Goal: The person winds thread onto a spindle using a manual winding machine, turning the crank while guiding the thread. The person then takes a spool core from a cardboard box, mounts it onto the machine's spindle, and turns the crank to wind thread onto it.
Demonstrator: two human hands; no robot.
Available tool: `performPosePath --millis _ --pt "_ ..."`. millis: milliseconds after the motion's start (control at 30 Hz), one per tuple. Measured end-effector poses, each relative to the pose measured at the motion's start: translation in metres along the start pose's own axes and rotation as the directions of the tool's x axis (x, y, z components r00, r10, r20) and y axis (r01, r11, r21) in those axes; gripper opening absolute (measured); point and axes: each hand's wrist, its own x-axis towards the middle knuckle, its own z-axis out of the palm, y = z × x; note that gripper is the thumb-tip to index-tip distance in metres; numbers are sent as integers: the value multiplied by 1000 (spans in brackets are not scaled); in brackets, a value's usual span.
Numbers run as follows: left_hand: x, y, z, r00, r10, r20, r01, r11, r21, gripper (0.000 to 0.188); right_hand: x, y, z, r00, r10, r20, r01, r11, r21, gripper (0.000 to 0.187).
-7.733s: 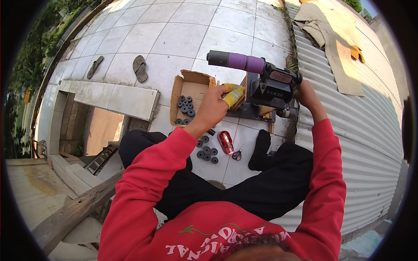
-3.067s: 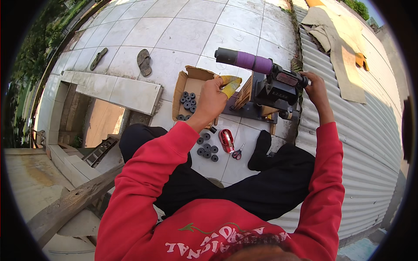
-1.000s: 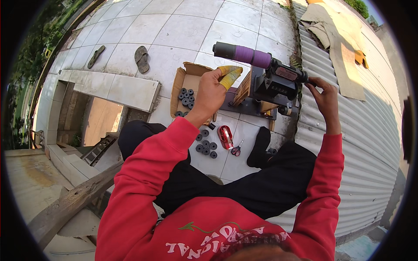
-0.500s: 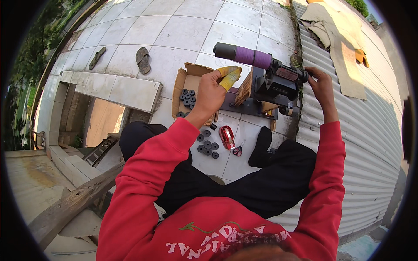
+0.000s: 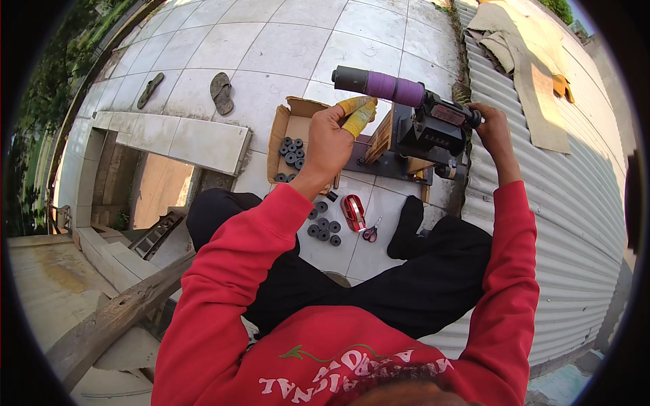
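The unit under inspection is a black winding machine (image 5: 430,139), standing on the tiled floor (image 5: 271,57) ahead of the person and to the right, just beside the corrugated sheeting (image 5: 542,223). Its casing is dark and boxy, with a reddish-brown plate on the upper part. A dark cylinder (image 5: 352,77) projects to the left, slightly raised at its outer end, and carries a broad purple winding (image 5: 396,88) showing a dark division part-way along. Slatted light wood (image 5: 381,137) stands upright on the base below.

Left hand (image 5: 330,141): thumb and finger wrapped in yellow, tips brought together below the purple winding; whether thread lies between them cannot be told. Right hand (image 5: 493,127): fingers bent close round the knob (image 5: 473,118) at the machine's right end.

Container: one open cardboard box (image 5: 279,127), flaps raised, holding a cluster of dark, holed rolls (image 5: 290,160); part is hidden by the left arm. Similar loose rolls (image 5: 323,235) lie on the tiles, near a red tape dispenser (image 5: 351,208) and scissors (image 5: 370,234)
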Motion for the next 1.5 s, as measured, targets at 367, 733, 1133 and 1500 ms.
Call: performPosePath --millis 367,733,1133,1500 --pt "-4 5 1 1000 0 -22 1 999 41 31 -5 -4 -10 997 -58 45 57 998 22 43" --pt "-29 -16 -6 957 80 279 -245 740 626 28 -17 -7 -16 999 -43 3 43 997 59 48" --pt "-98 -69 -8 728 -237 643 -534 392 749 9 -31 -19 -43 995 -18 101 7 994 109 45" --pt "-181 -128 -8 486 -430 761 -701 329 633 9 -120 -183 -33 943 -40 -332 215 833 510 24"
